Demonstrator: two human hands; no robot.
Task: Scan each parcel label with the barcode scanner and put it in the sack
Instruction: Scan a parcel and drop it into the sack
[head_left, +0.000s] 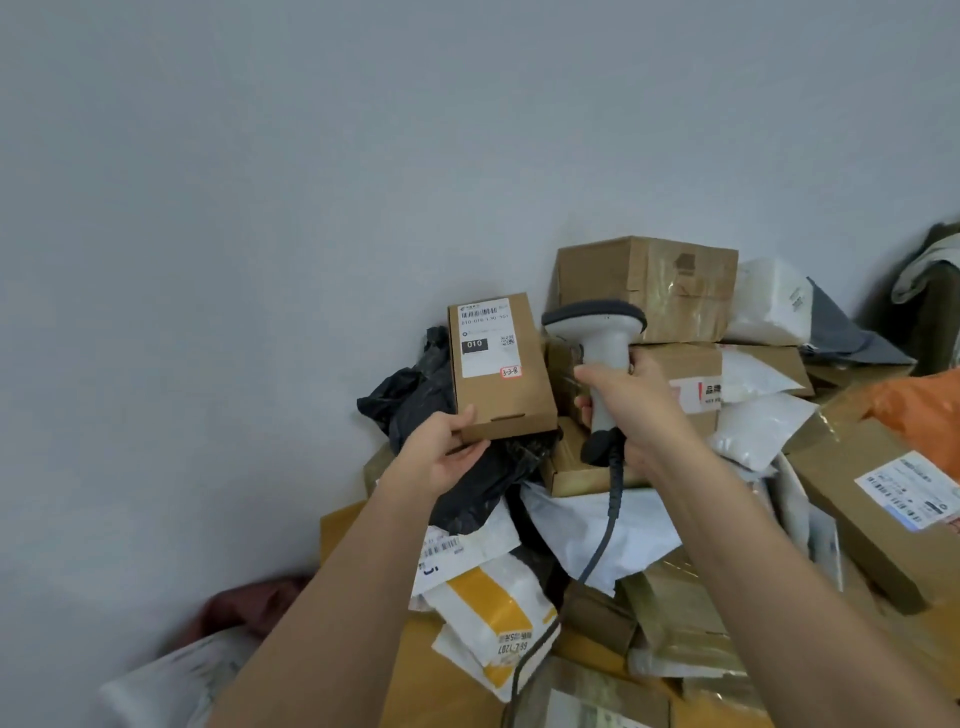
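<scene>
The left hand (441, 457), arm outstretched, pinched the lower corner of a small cardboard parcel (501, 371), holding it upright above the heap of parcels (649, 519). Its white label (485, 338) read "010", with a red-edged sticker marked "3-3-8". Just beside it, the right hand (631, 402) gripped the handle of one grey barcode scanner (597, 343), its cable (602, 540) trailing down.
</scene>
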